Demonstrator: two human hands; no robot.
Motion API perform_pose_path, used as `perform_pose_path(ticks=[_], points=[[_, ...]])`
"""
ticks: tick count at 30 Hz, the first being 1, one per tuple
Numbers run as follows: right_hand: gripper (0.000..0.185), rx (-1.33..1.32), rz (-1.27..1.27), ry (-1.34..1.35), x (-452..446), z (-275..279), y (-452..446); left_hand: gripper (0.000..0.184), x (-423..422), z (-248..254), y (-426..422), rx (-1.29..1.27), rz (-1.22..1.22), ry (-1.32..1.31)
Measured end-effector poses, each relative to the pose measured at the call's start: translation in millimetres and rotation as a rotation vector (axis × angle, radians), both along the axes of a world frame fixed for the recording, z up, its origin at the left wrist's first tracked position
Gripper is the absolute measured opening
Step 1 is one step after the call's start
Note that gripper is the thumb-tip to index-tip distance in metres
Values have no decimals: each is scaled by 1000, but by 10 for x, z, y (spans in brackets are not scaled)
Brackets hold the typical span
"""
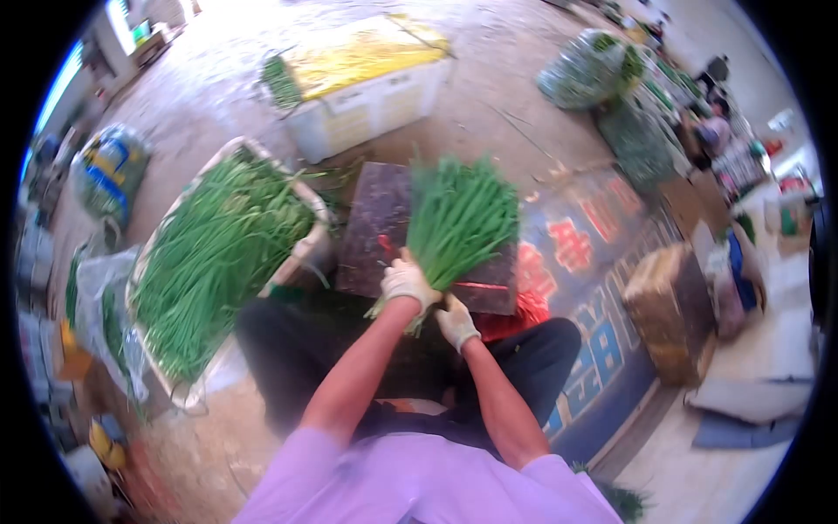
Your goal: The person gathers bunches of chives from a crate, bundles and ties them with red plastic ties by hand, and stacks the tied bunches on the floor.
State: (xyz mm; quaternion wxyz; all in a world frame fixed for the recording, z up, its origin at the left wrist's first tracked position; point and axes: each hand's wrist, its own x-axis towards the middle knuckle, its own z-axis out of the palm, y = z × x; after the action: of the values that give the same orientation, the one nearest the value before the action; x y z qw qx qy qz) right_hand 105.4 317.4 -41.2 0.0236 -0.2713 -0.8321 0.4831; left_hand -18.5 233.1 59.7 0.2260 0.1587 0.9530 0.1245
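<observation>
My left hand (pixel 408 281), in a pale work glove, is wrapped round the lower stalks of a bunch of garlic chives (pixel 464 218). The leaves fan out away from me over a dark, flat-topped block (pixel 375 214) in front of my knees. My right hand (pixel 456 323), gloved too, is closed close beside the stalk ends, just right of my left hand; whatever its fingers pinch is hidden. Red strips (pixel 528 306) hang at the block's right edge, and a thin red line crosses its top beneath the leaves.
On my left stands a white crate (pixel 312 244) heaped with loose chives (pixel 218 253). Beyond the block is a white foam box (pixel 367 122) under a yellow cover (pixel 367 57). A printed sheet (pixel 602 288) and a brown box (pixel 668 306) lie right. A person (pixel 716 131) sits at far right.
</observation>
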Motion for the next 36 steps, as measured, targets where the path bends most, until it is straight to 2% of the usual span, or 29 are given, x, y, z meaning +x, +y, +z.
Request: perform_pose_path(ticks=[2,3,4,6,7,8,10,11,13,14,15,16,17,18,20,26,27,28,30,31,34,36], points=[[44,-11,-7,22,180,239,72,128,150,-58,62,0,10,15],[40,94,-56,101,314,208,106,130,238,-15,79,-28,-10,44],[40,105,-101,60,139,73,126,127,-16,-145,147,-47,-45,24],[38,-451,-601,2,217,159,122,127,8,-122,113,-35,-41,48],[38,-515,-670,124,232,81,230,127,24,-116,138,-32,-42,38],[38,-506,-672,131,208,5,341,127,40,-102,164,-22,-45,41],[33,-762,-922,181,70,-115,551,127,29,-122,172,-29,-51,35],[34,-767,-773,107,32,-180,627,126,30,-130,131,-3,-30,74],[47,271,-403,-394,-198,-129,723,120,8,-98,45,-6,-4,111],[58,355,-420,-354,-276,-123,738,126,-10,-134,16,-58,-27,127],[50,237,-335,-428,-316,-226,893,128,2,-203,33,-101,-59,137],[61,169,-197,-487,-236,-34,903,126,76,-286,25,-31,-30,126],[60,58,-339,-426,-207,-763,1174,122,86,-307,25,-30,-51,100],[53,105,-403,-309,-231,-101,922,120,34,-268,27,6,-39,96],[47,130,-406,-408,-187,-142,932,120,44,-161,-14,46,-44,31],[33,479,-431,-217,112,287,268,116,82,-240,-148,5,-90,9],[25,559,-424,-124,164,248,173,110,101,-259,-185,23,-110,40],[25,555,-427,-128,212,225,106,103,112,-272,-213,43,-131,73],[13,553,-283,419,249,210,17,109,96,-282,-226,33,-146,64],[5,565,-217,548,213,288,-29,115,103,-266,-229,25,-157,51],[7,646,-74,542,93,618,-117,115,75,-182,-247,23,-177,33],[9,587,43,515,8,747,-109,115,84,-233,-258,39,-183,96]])
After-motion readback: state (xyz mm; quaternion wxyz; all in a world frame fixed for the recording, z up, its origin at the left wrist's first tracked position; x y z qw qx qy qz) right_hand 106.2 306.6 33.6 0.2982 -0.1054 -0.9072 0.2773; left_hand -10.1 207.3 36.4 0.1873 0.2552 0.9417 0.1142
